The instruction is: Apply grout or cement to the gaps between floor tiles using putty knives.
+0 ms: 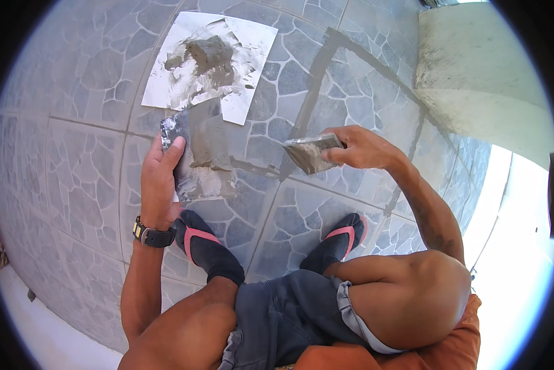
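Observation:
My left hand (161, 172), with a watch on its wrist, grips the left edge of a flat board (206, 187), thumb on top. A thick smear of grey mortar (209, 139) lies on the board. Closed round a small flat putty knife (308, 154) is my right hand (360, 150); mortar coats the blade, and most of the handle is hidden by the fingers. The knife is held above the tiles, to the right of the board and apart from it. Just beyond the board, a white sheet (243, 102) carries a larger heap of mortar (210, 54).
Stone-patterned grey tiles (80, 166) cover the floor. Dark mortar bands (314, 86) run along several tile joints on the right. A pale concrete block (474, 80) stands at the upper right. My feet, in dark socks and pink-strapped sandals (197, 234), rest close below the board.

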